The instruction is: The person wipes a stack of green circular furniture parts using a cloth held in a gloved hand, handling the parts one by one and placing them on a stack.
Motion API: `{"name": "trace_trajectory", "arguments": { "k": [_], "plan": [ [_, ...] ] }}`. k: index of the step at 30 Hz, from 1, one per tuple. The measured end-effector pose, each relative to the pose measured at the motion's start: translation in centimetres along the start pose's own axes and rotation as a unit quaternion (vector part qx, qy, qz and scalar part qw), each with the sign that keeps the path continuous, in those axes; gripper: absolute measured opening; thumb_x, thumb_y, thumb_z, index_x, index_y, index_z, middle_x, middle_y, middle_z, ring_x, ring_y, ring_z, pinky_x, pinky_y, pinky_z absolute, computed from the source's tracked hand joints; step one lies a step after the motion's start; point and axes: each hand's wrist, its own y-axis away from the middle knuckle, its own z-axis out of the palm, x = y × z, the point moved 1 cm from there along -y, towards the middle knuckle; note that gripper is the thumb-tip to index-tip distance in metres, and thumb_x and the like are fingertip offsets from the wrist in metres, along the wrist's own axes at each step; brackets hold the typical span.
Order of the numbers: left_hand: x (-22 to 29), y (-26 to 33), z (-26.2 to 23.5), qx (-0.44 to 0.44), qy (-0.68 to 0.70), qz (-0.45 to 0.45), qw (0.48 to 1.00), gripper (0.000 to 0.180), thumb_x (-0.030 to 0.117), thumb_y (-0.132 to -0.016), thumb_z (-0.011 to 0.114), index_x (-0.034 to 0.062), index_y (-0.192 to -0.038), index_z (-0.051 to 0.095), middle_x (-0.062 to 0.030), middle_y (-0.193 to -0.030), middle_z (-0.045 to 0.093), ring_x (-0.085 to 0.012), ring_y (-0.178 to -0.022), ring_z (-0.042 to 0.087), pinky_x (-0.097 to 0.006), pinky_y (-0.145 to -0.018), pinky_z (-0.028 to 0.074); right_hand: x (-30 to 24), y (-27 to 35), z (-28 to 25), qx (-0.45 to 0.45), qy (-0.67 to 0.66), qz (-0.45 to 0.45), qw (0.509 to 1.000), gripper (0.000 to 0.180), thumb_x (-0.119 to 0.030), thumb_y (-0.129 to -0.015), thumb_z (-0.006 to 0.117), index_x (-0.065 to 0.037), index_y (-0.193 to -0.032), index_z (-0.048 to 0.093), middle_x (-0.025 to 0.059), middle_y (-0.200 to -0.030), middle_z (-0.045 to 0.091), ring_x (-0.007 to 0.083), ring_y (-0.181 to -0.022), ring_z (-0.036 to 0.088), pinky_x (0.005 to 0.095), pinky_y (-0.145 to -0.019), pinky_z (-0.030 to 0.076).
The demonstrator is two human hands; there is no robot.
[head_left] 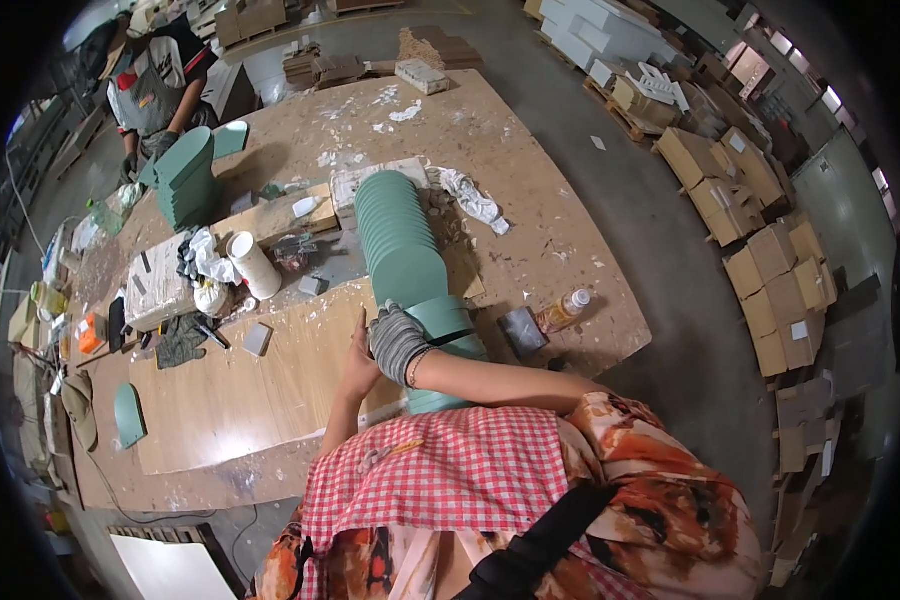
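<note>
My left hand [358, 362], bare, is raised at the right edge of a wood-grain board, its fingers stretched upward. Pressed close beside it is my right hand [398, 340] in a grey striped knit glove, fingers curled; whatever lies between the hands is hidden. Just beyond them, a long row of overlapping green round-ended panels [410, 272] runs away from me up the table. More green panels [440, 317] lie at my right wrist, and others continue beneath my right forearm.
The wood-grain board [240, 400] carries a small grey block [257, 339]. Left of the row are a white cup [255, 265] and a dark glove [180, 342]. A bottle [565, 310] and dark block [522, 331] stand right. Across the table, a person [160, 90] works beside stacked green panels [187, 180].
</note>
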Motion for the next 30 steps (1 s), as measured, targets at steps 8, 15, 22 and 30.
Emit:
{"name": "trace_trajectory", "arguments": {
  "k": [8, 15, 22, 30],
  "plan": [
    [-2.6, 0.3, -2.1, -0.037, 0.061, -0.04, 0.997, 0.091, -0.012, -0.062, 0.071, 0.0063, -0.142, 0.03, -0.007, -0.135, 0.041, -0.019, -0.122, 0.044, -0.033, -0.103, 0.038, 3.5, 4.7, 0.3, 0.251, -0.231, 0.07, 0.937, 0.041, -0.028, -0.089, 0.046, -0.009, -0.124, 0.056, 0.0153, -0.134, 0.048, 0.0297, -0.125, 0.043, 0.0478, -0.109, 0.02],
    [1.2, -0.7, 0.2, -0.071, -0.046, -0.032, 0.996, 0.077, -0.015, -0.065, 0.065, 0.0078, -0.135, 0.042, -0.0043, -0.125, 0.044, -0.0218, -0.127, 0.039, -0.039, -0.109, 0.033, 8.8, 3.7, 15.3, 0.234, -0.744, 0.215, 0.588, 0.041, -0.029, -0.097, 0.04, -0.001, -0.125, 0.045, 0.0204, -0.113, 0.055, 0.0317, -0.1, 0.056, 0.0378, -0.085, 0.046],
    [2.9, -1.0, 0.2, -0.109, -0.154, -0.03, 0.982, 0.082, -0.015, -0.064, 0.067, 0.0075, -0.137, 0.038, -0.0057, -0.124, 0.042, -0.0233, -0.126, 0.04, -0.042, -0.106, 0.037, 8.0, 4.7, 9.6, 0.415, -0.518, 0.182, 0.725, 0.049, -0.031, -0.087, 0.051, -0.003, -0.127, 0.044, 0.0208, -0.117, 0.054, 0.0327, -0.111, 0.051, 0.0387, -0.095, 0.039],
    [0.4, -0.7, -1.5, -0.075, -0.167, -0.023, 0.983, 0.075, -0.005, -0.061, 0.077, 0.0041, -0.129, 0.044, -0.0094, -0.12, 0.057, -0.0242, -0.109, 0.055, -0.035, -0.095, 0.042, 3.3, 3.6, 0.4, 0.14, -0.163, 0.041, 0.976, 0.045, -0.035, -0.092, 0.038, -0.013, -0.129, 0.052, 0.011, -0.14, 0.044, 0.0317, -0.133, 0.033, 0.0483, -0.111, 0.014]
  ]
}}
